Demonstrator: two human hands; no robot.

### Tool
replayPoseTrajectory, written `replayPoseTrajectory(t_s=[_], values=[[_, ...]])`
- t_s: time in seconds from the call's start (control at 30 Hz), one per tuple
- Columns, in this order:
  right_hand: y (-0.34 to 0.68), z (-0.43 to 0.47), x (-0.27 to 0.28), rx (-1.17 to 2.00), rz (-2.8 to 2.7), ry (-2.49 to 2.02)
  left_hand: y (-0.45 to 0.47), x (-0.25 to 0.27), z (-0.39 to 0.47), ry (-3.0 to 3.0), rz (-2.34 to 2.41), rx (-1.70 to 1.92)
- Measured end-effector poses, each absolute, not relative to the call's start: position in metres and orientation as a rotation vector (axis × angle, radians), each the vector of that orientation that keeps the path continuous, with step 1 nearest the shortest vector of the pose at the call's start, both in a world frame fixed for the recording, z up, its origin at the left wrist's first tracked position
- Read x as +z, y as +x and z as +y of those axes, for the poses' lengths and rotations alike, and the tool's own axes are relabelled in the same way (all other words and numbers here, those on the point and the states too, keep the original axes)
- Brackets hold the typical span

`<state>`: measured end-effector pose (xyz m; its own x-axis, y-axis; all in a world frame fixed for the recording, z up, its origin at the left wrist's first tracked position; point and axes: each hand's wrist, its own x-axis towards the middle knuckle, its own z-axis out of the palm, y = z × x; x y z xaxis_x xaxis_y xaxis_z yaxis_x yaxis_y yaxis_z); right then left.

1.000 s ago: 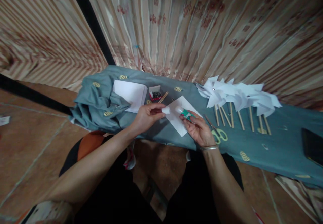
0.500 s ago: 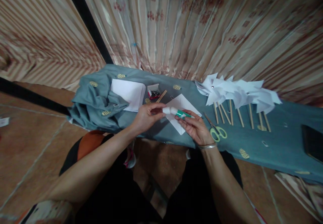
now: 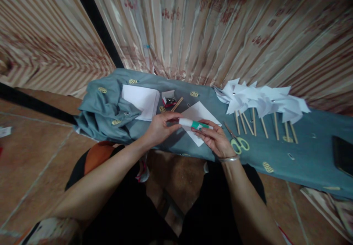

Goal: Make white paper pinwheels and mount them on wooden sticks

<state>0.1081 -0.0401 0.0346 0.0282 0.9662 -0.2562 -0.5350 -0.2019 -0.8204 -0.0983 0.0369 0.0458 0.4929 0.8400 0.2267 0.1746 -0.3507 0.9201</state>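
Observation:
A white-and-green glue stick (image 3: 196,124) lies level between my two hands. My left hand (image 3: 160,128) pinches its white cap end between thumb and fingers. Around the green-labelled body is my right hand (image 3: 216,139), which wears a silver bangle. Beneath the glue stick is a white paper square (image 3: 203,112) with diagonal creases, partly covered by my hands. Green-handled scissors (image 3: 237,142) rest just right of my right hand.
White paper pinwheels (image 3: 259,99) on wooden sticks lie in a row at the right. A paper stack (image 3: 142,101), a small box of metal pins (image 3: 168,99) and wooden sticks (image 3: 177,104) sit at the left. A dark phone (image 3: 343,155) is at the far right.
The white cap end and the green body, angled to each other before, now form one straight line. My hands have stayed in nearly the same place.

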Motion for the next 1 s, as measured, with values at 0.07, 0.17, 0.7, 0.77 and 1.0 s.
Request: replayPoseTrajectory(t_s=[0.07, 0.17, 0.7, 0.77, 1.0], values=[[0.108, -0.040, 0.034, 1.517, -0.610, -1.002, -0.099, 0.047, 0.036, 1.865, 0.834, 0.899], [0.109, -0.040, 0.034, 1.525, -0.628, -1.024, -0.099, 0.048, 0.035, 1.921, 0.813, 0.883], [0.080, -0.044, 0.026, 1.675, -0.763, -1.109, -0.115, 0.044, 0.016, 2.068, 0.788, 0.682], [0.079, -0.044, 0.027, 1.677, -0.776, -1.114, -0.120, 0.042, 0.019, 2.070, 0.843, 0.688], [0.091, -0.044, 0.033, 1.542, -0.815, -1.225, -0.155, 0.036, 0.055, 2.130, 1.370, 0.795]])
